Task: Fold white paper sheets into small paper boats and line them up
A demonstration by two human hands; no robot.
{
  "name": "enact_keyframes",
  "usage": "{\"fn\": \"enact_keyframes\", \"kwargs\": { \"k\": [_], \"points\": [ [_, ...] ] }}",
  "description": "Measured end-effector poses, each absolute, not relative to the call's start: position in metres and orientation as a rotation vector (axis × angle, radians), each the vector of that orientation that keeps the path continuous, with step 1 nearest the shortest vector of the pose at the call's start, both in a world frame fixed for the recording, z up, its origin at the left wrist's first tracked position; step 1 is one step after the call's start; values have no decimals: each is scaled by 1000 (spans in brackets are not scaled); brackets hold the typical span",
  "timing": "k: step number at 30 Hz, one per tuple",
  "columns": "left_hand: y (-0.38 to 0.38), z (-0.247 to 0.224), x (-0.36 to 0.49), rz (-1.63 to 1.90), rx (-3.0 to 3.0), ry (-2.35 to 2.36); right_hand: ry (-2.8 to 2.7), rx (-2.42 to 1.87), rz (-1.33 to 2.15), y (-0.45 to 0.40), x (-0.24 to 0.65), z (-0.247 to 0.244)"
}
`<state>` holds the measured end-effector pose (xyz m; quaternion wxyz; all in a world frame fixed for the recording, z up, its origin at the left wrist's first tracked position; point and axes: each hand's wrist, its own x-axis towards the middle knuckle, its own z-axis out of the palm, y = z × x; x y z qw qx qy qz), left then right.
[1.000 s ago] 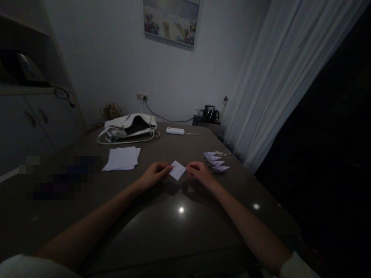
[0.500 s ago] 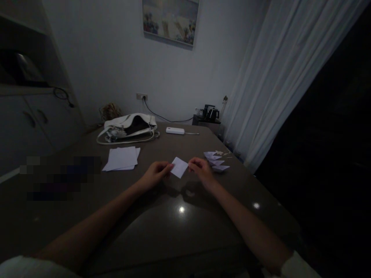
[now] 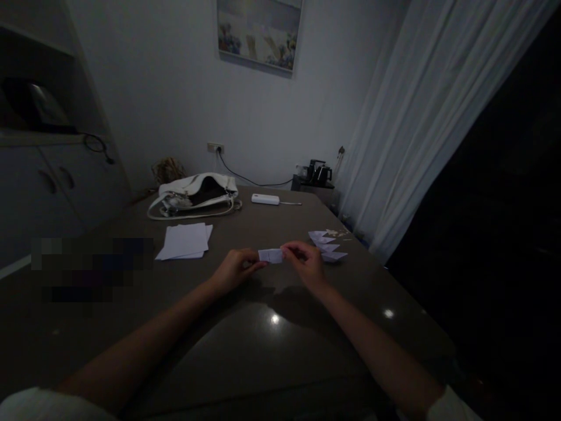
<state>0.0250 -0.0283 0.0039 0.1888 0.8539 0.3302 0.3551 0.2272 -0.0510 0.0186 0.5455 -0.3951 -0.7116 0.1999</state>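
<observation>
A small piece of folded white paper (image 3: 270,255) is held above the table between my two hands. My left hand (image 3: 239,269) pinches its left end between thumb and fingers. At the other end, the fingertips of my right hand (image 3: 305,262) are closed on the paper's right edge. The paper looks like a short, wide rectangle with a crease or layer edge across it. Just beyond my right hand lie several folded paper boats (image 3: 328,248) in a row, partly overlapping one another.
A stack of white paper sheets (image 3: 184,240) lies left of my hands. Behind it sits a white handbag (image 3: 197,196). A white power bank (image 3: 265,199) with a short cable lies at the back, and small scraps (image 3: 335,233) lie near the table's right edge (image 3: 372,253).
The paper showed as a flat diamond held by its side corners; now it appears as a narrow rectangle. Both hands still hold it, with the fingers slightly shifted.
</observation>
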Motion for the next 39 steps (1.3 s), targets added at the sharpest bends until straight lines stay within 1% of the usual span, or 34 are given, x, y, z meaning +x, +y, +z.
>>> {"fn": "enact_keyframes", "kwargs": {
  "k": [5, 16, 25, 30, 35, 39],
  "points": [
    [-29, 5, 23, 1030, 2421, 1000, -1733, -956, 446, -53, 227, 16],
    [-29, 5, 23, 1092, 2421, 994, -1774, -923, 314, -61, 224, 21],
    [-35, 7, 37, 1102, 1724, 850, -1803, -961, 321, -57, 223, 22],
    [-37, 5, 39, 1057, 1709, 846, -1840, -1022, 430, -52, 221, 13],
    [-39, 8, 39, 988, 1712, 772, -1847, -955, 787, -49, 216, 6],
    [-39, 10, 40, 991, 1723, 804, -1749, -918, 877, -47, 215, 6]
  ]
}}
